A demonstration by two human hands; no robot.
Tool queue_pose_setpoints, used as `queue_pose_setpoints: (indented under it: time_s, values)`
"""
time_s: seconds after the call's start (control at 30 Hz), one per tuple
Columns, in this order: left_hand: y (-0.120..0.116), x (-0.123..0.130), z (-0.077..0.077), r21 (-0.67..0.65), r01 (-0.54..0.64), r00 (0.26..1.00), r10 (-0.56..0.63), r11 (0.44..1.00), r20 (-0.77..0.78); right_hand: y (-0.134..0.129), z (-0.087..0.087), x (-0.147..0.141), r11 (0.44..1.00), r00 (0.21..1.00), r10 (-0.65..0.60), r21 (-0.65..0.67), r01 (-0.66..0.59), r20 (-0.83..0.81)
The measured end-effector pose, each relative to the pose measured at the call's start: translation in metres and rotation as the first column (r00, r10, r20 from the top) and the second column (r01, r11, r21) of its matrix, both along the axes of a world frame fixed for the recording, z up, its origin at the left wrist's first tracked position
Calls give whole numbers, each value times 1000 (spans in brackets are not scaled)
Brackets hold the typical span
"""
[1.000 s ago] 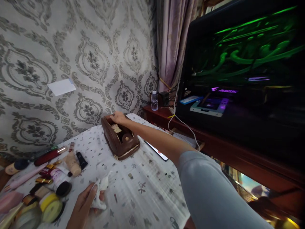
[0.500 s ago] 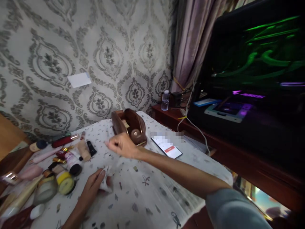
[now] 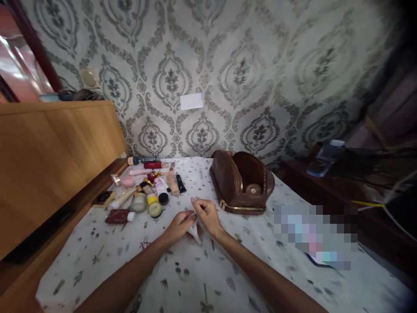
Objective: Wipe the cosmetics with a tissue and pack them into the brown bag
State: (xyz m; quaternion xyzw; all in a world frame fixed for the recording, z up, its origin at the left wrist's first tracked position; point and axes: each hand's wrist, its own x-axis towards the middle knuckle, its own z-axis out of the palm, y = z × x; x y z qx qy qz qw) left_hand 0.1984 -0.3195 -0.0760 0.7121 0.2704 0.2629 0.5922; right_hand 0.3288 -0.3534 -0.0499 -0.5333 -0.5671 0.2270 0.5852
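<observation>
A crumpled white sheet [image 3: 194, 234], tissue or thin cloth, is bunched between the person's two hands, raised over the near middle of the patterned cover [image 3: 208, 280]. The left hand [image 3: 180, 226] pinches it between thumb and bent fingers, and a loose corner hangs below. The right hand [image 3: 208, 216] meets it from the right with fingers curled in and thumb pressed to the index; whether it grasps part of the sheet or some small item cannot be told.

The step in hand appears to be working at the sheet with both hands together. The next move seems to call for a steady left pinch and light, precise right fingertips, as something so thin could slip or tear.

Just beyond the right hand, to the right, stands a brown bag [image 3: 224, 180] with its mouth gaping and its zip end facing near. To the left lies a spread of cosmetics: a black tube [image 3: 181, 184], a beige tube [image 3: 172, 182], a yellow-banded jar [image 3: 154, 208] and, nearest, a dark red bottle [image 3: 117, 216] with a white cap. Near right, a mostly pixelated flat device [image 3: 321, 260] rests on the cover. Farther right is a clear bottle [image 3: 325, 158]; a pale card [image 3: 191, 101] is on the far wall.
</observation>
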Motion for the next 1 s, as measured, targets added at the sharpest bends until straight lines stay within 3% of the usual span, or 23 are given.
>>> queue_pose_setpoints:
  time_s: [0.27,1.0]
  values:
    - [-2,-7,2,-38,20,1000,-19,999,22,-7,-30,2,994,990,-60,-98,48,-128]
    - [1,-8,-4,-17,14,1000,-14,1000,11,-9,-30,2,991,990,-62,-122,47,-123]
